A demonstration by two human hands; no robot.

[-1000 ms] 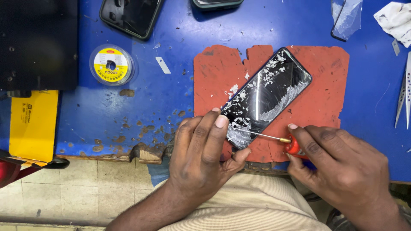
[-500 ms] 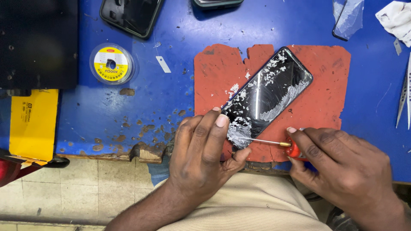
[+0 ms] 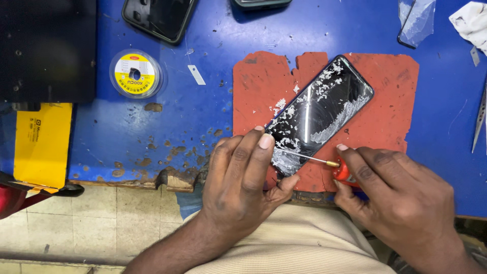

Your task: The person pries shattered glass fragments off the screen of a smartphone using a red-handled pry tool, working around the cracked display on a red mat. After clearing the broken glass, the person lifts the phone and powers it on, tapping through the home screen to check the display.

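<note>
A black phone (image 3: 322, 111) with flaky white residue on its glass lies diagonally on a worn red mat (image 3: 395, 111). My left hand (image 3: 243, 187) presses on the phone's near corner, thumb and fingers around it. My right hand (image 3: 401, 203) grips a small screwdriver (image 3: 324, 162) with a red handle and a thin metal shaft. The tip rests on the glass near the lower corner, next to my left fingers.
The blue table top (image 3: 203, 111) is chipped along its near edge. A round clear case with a yellow label (image 3: 135, 74) sits at the left, another dark phone (image 3: 160, 18) at the back, a yellow pad (image 3: 43, 142) at far left, tweezers (image 3: 479, 119) at right.
The screwdriver tip has shifted slightly along the phone's lower corner. Both hands stay in nearly the same place.
</note>
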